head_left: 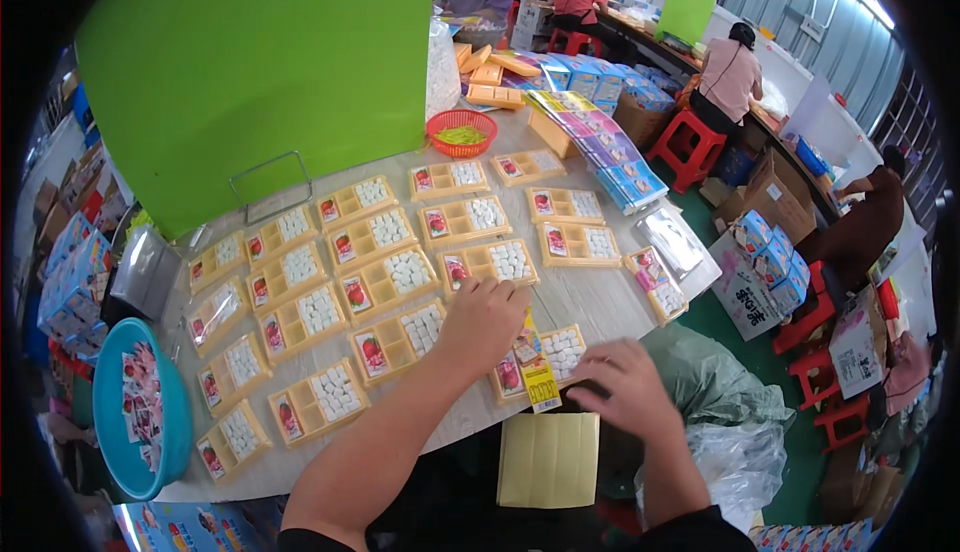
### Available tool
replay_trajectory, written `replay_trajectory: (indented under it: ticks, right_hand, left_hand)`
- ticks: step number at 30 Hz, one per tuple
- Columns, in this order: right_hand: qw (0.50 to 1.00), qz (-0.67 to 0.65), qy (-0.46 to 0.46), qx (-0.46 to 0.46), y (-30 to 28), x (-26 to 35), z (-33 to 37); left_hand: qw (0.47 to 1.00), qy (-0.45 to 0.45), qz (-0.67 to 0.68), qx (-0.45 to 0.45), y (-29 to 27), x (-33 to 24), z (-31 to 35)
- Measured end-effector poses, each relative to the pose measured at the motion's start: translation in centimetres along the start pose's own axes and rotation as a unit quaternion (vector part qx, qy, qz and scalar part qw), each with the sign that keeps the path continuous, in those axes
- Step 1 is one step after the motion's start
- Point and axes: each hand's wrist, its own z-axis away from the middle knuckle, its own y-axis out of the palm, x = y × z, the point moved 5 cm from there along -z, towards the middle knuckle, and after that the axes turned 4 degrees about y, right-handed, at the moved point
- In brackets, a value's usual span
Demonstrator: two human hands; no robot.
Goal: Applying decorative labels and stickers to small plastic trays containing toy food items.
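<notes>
A yellow printed card strip (537, 364) lies across a cream-coloured tray (566, 350) of white pieces at the table's near edge. My left hand (482, 324), its fingers bent together, is at the strip's upper end and seems to grip it; the fingertips are partly hidden. Just right of that tray hovers my right hand (632, 384), holding nothing, thumb and fingers apart. Beyond my left hand sits another divided tray (508, 260) with white pieces and a red strawberry-pictured sachet. Several similar trays (400, 277) stand in rows to the left and farther back.
A teal basin (112, 422) of sachets stands at the left. Farther back are a red basket (462, 115) with yellow-green strips and a stack of printed sheets (610, 157). Below the near edge is a pale yellow box (547, 460). Plastic bags (715, 392) lie right; other people sit beyond.
</notes>
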Motion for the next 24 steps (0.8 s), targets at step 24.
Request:
replay_trajectory:
  ticks: [24]
  right_hand:
    - [0.977, -0.156, 0.033, 0.14, 2.3, -4.6, -1.0]
  left_hand:
    - [0.978, -0.07, 0.186, -0.059, -0.9, 0.4, 0.5]
